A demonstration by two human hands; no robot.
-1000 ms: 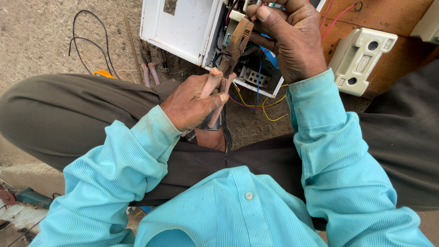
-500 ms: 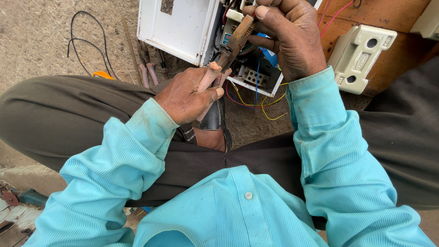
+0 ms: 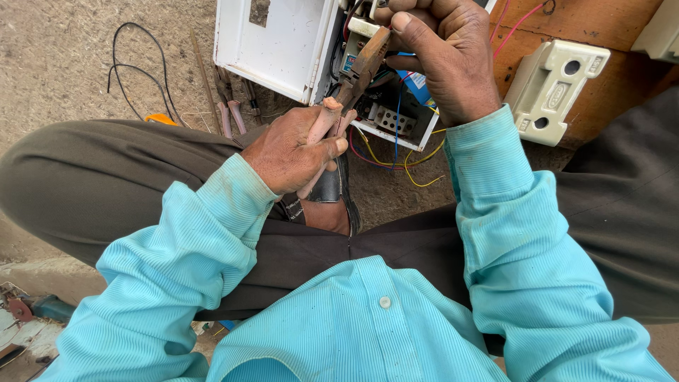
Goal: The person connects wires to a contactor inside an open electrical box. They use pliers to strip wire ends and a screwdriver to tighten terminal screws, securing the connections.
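Observation:
My left hand (image 3: 293, 150) grips the pinkish handles of a pair of rusty pliers (image 3: 359, 71), whose jaws reach up into an open white electrical box (image 3: 283, 42). My right hand (image 3: 442, 56) is closed at the top of the box, right beside the plier jaws; what its fingers pinch is hidden. Inside the box are a terminal strip (image 3: 390, 122) and yellow, red and blue wires (image 3: 396, 159). I squat with both knees spread, in turquoise sleeves.
A cream ceramic fuse holder (image 3: 555, 88) lies on a brown board (image 3: 601, 28) at right. Black wire loops (image 3: 131, 78), an orange-handled tool (image 3: 161, 119) and a second pair of pliers (image 3: 230, 106) lie on the concrete ground at left. Scrap tools (image 3: 28, 315) sit bottom left.
My left hand slid up the plier handles toward the box. The right hand stays at the top of the box.

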